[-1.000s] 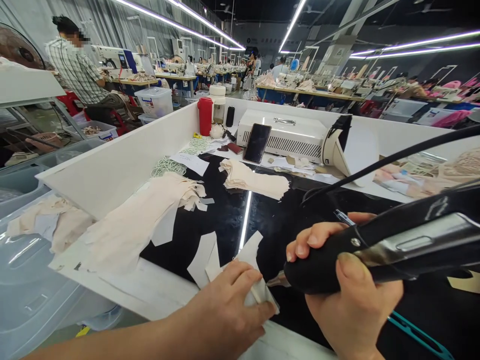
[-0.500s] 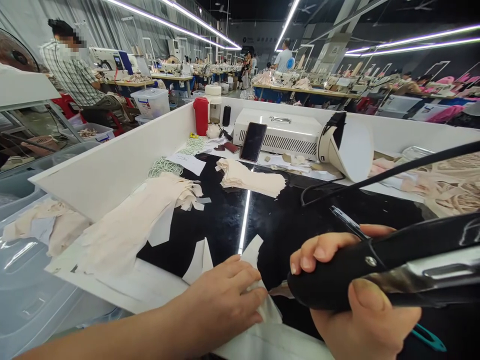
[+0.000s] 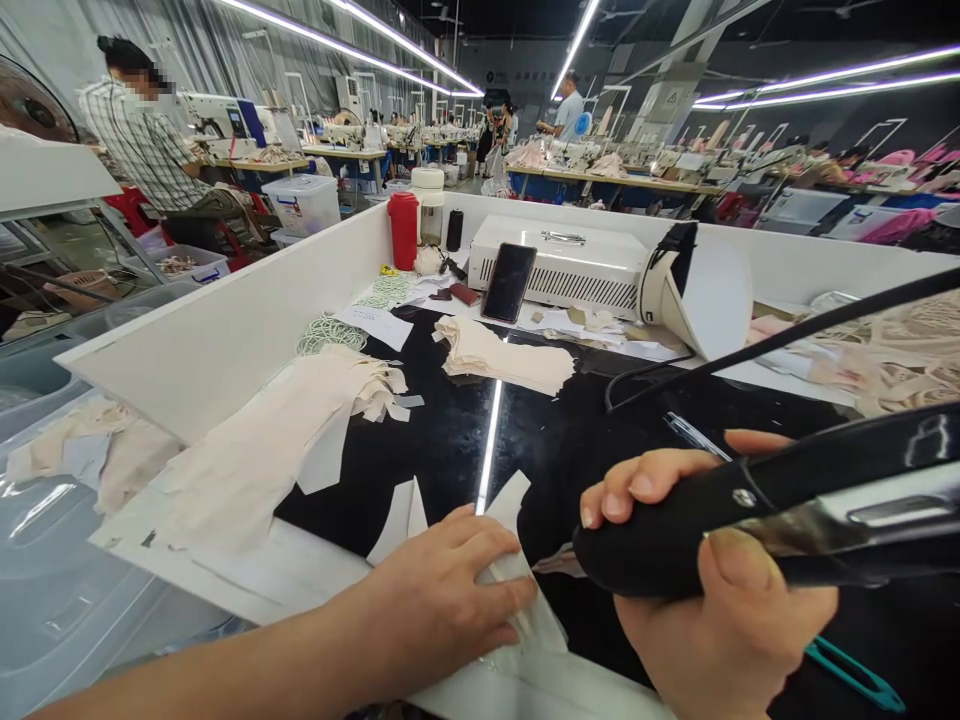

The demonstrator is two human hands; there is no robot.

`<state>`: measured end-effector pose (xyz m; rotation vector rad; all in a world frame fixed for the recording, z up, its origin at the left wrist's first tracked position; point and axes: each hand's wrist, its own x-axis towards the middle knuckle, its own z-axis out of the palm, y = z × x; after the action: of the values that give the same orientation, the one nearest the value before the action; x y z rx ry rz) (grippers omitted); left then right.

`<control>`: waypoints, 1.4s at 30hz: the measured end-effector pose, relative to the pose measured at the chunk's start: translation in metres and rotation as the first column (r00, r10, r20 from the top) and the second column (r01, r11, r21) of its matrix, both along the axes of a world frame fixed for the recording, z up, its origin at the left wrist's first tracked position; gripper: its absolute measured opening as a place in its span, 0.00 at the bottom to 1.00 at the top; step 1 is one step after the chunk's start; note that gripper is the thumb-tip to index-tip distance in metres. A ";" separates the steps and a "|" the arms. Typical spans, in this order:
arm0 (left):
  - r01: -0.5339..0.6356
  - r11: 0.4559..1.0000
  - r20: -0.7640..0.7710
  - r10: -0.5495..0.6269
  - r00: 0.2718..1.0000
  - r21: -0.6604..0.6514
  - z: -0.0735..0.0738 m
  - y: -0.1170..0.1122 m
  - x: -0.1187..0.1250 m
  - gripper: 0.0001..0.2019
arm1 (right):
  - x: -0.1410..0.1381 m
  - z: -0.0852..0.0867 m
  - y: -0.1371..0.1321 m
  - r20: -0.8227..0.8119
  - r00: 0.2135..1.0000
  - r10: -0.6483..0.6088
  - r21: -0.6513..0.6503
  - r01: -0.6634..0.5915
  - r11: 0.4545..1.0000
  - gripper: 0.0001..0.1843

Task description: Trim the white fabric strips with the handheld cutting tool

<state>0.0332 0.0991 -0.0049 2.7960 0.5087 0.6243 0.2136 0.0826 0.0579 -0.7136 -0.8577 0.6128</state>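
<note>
My left hand is at the front edge of a glossy black work surface. Its fingers are bent and close together over a pale cut piece, pinning it down; the thumb is mostly hidden. Two white pointed flaps stick out beyond this hand. My right hand is wrapped round a black-handled tool with a chrome lever, which runs out of view on the right; it looks like an iron. The tool's rounded end hangs close to my left fingers. Behind the right hand a pen shows in part.
Cream fabric stacks lie at the left and the back. A phone leans on a white vented box. A black cable arcs across the right. Near the front right lies a teal tool. A white wall borders the bench.
My left hand has shifted very slightly left and down on the pale piece. The black tool has tilted and moved slightly. More of the teal tool shows now.
</note>
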 end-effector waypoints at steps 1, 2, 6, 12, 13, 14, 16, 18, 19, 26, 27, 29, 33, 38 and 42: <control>0.002 1.000 -0.005 -0.002 1.000 0.003 0.000 -0.001 0.001 0.17 | 0.000 -0.001 0.000 0.010 1.000 0.002 0.002 -0.002 1.000 0.23; 0.003 1.000 -0.005 -0.003 1.000 0.007 0.001 -0.002 0.002 0.16 | 0.000 -0.001 0.000 0.022 1.000 0.006 0.005 -0.006 1.000 0.23; -0.002 1.000 0.014 0.002 1.000 0.022 0.001 -0.002 0.005 0.14 | 0.002 -0.003 -0.001 0.046 0.999 0.021 0.000 -0.022 1.000 0.22; -0.055 0.993 0.011 0.054 0.998 0.102 -0.012 -0.016 0.007 0.21 | 0.003 -0.002 -0.003 0.045 0.998 0.051 -0.022 -0.050 0.999 0.21; -0.063 0.988 0.018 0.061 0.998 0.144 -0.016 -0.021 0.007 0.24 | 0.003 -0.001 -0.003 0.043 0.998 0.056 -0.028 -0.054 0.998 0.21; -0.064 0.979 0.032 0.059 0.998 0.192 -0.019 -0.024 0.007 0.27 | 0.003 0.000 -0.004 0.042 0.997 0.060 -0.030 -0.059 0.998 0.21; -0.064 0.963 0.054 0.052 0.997 0.261 -0.019 -0.029 0.007 0.26 | 0.003 0.001 -0.006 0.040 0.997 0.065 -0.025 -0.064 0.998 0.22; -0.063 0.963 0.055 0.050 0.997 0.263 -0.012 -0.025 0.007 0.21 | 0.003 0.001 -0.007 0.037 0.997 0.064 -0.018 -0.063 0.998 0.23; -0.062 0.970 0.049 0.052 0.997 0.233 -0.006 -0.021 0.007 0.17 | 0.003 0.001 -0.007 0.034 0.997 0.064 -0.014 -0.064 0.998 0.23; 0.115 0.992 -0.023 -0.117 0.993 -0.050 0.017 0.029 0.004 0.08 | 0.007 -0.006 -0.007 0.069 0.994 0.085 -0.022 -0.084 0.996 0.22; 0.123 0.990 -0.030 -0.125 0.992 -0.063 0.014 0.033 0.002 0.08 | 0.008 -0.008 -0.008 0.081 0.993 0.089 -0.021 -0.088 0.996 0.22; 0.123 0.990 -0.033 -0.125 0.992 -0.072 0.010 0.038 -0.002 0.10 | 0.009 -0.009 -0.009 0.095 0.991 0.096 -0.021 -0.095 0.995 0.21; 0.132 0.988 -0.023 -0.134 0.991 -0.074 0.008 0.042 -0.010 0.13 | 0.009 -0.010 -0.008 0.090 0.991 0.103 -0.007 -0.103 0.995 0.21; 0.144 0.989 -0.097 -0.145 0.985 -0.022 0.015 0.042 -0.013 0.12 | 0.007 -0.010 -0.007 0.084 0.993 0.081 -0.006 -0.080 0.997 0.22; 0.159 0.986 -0.152 -0.150 0.977 0.051 0.017 0.039 -0.013 0.13 | 0.007 -0.010 -0.007 0.081 0.994 0.070 -0.012 -0.069 0.998 0.21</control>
<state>0.0197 0.1381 0.0116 2.9207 0.2983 0.4099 0.2203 0.0755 0.0479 -0.7229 -0.9590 0.6536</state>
